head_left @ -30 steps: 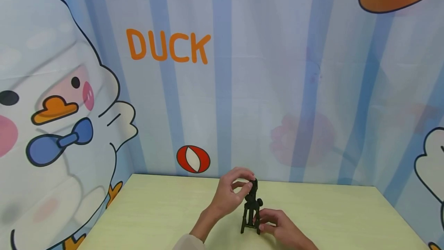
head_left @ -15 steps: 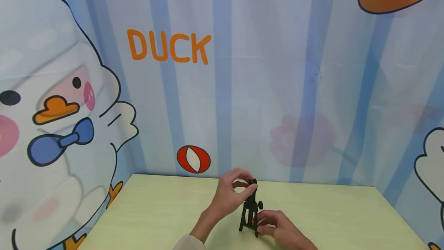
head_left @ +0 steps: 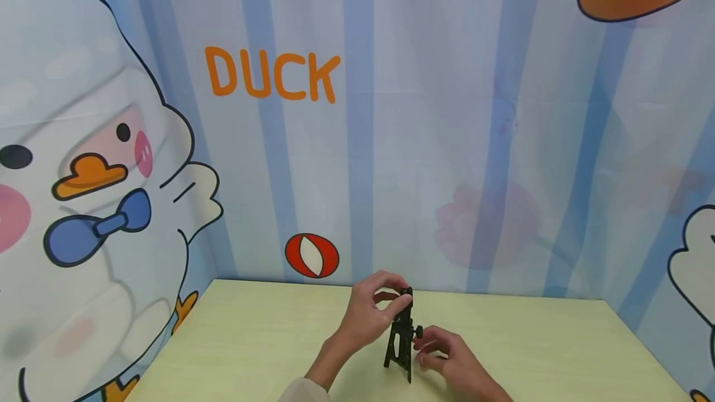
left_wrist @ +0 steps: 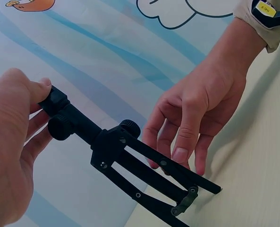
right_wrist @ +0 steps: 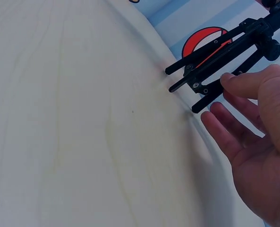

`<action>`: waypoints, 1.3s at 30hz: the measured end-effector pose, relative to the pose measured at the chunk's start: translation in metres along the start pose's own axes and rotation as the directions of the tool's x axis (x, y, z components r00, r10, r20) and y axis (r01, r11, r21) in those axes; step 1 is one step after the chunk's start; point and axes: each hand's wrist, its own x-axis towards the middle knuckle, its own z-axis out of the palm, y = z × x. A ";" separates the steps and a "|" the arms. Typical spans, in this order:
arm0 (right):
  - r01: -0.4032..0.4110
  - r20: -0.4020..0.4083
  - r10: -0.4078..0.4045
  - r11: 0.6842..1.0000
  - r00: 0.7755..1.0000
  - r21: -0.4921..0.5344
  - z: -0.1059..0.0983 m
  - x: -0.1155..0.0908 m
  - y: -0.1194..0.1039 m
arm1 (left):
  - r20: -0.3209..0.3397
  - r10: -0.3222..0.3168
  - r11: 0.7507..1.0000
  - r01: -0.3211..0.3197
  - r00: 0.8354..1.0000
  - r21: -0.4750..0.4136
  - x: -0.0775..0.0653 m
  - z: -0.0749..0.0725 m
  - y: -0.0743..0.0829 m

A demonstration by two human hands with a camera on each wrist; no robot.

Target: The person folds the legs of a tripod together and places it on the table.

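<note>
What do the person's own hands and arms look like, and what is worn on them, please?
The left hand and right hand are both bare, without gloves. The left sleeve and right sleeve are plain beige. Over the right one sits a dark strap-like device with a yellow label, its print too small to read.

I can read 1 word: DUCK [head_left: 276, 75], in 4 orange capitals on the curtain [head_left: 419, 110] facing me, crossing 1 blue stripe. At my right cuff [left_wrist: 247, 16], the dark strap [left_wrist: 275, 20] bears a small yellow label [left_wrist: 265, 8]; its print is too small for me to make out.
</note>
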 end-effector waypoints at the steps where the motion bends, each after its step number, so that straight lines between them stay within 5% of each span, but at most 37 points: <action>1: -0.007 -0.005 0.007 1.000 1.000 0.005 0.000 0.001 0.000 | 0.001 -0.004 1.000 0.004 1.000 -0.002 0.000 0.000 0.000; 15: 0.037 -0.042 -0.036 0.999 0.998 0.015 0.003 0.003 -0.003 | 0.026 -0.048 0.999 0.048 0.999 -0.013 0.000 -0.002 0.003; 25: 0.148 0.061 -0.150 0.989 0.987 0.029 0.000 0.004 0.002 | 0.068 -0.072 0.997 0.074 0.995 -0.031 0.001 -0.003 0.004; 39: 0.056 0.205 -0.069 0.996 0.976 0.069 -0.005 -0.001 0.001 | 0.102 -0.067 0.994 0.075 0.993 -0.078 0.002 -0.003 0.005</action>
